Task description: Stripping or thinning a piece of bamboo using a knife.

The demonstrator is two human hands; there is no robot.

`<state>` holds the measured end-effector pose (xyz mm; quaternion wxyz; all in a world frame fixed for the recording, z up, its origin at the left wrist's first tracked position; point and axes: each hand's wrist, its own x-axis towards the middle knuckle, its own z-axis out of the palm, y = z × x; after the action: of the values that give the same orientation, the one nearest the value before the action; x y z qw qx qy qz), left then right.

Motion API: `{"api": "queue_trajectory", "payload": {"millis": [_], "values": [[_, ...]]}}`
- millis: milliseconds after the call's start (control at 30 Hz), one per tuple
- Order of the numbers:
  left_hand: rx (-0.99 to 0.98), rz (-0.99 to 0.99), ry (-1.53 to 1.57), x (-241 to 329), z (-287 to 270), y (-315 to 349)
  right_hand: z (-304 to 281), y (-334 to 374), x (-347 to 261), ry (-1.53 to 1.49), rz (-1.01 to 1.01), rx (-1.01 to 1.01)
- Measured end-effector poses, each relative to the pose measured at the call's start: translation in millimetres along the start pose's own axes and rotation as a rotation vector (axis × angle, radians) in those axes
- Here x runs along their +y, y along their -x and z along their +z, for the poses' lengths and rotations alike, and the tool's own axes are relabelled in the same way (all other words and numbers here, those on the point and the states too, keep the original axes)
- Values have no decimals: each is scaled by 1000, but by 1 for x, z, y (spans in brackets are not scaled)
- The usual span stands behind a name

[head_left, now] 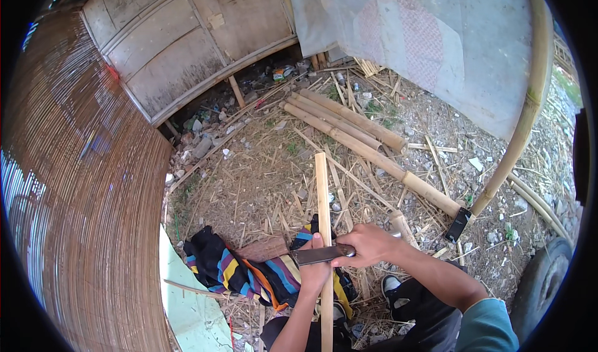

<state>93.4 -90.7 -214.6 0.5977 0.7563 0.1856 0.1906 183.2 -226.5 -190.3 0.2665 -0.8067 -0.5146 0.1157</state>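
Note:
A long, pale split-bamboo strip stands lengthwise before me, its lower end running down between my legs. Wrapped round it is my left hand, closed, thumb pointing up along the strip. My right hand grips the dark handle of a broad-bladed knife. The blade lies across the strip and in front of my left fingers; whether it cuts into the bamboo I cannot tell. Just left of my hands a brown wood block rests on a striped multicoloured cloth.
Several bamboo poles lie on the littered ground ahead. A black phone leans by the foot of an upright bamboo post. To the right is a tyre; to the left, a slatted bamboo wall and pale green board.

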Motion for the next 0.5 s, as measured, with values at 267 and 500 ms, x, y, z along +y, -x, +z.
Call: {"api": "queue_trajectory", "payload": {"millis": [267,500], "values": [[49,-78,163,-6,-4,-1,8,-6,4,-17,-37,42],[52,3,233,-14,-5,0,18,-11,10,-40,-118,125]]}}
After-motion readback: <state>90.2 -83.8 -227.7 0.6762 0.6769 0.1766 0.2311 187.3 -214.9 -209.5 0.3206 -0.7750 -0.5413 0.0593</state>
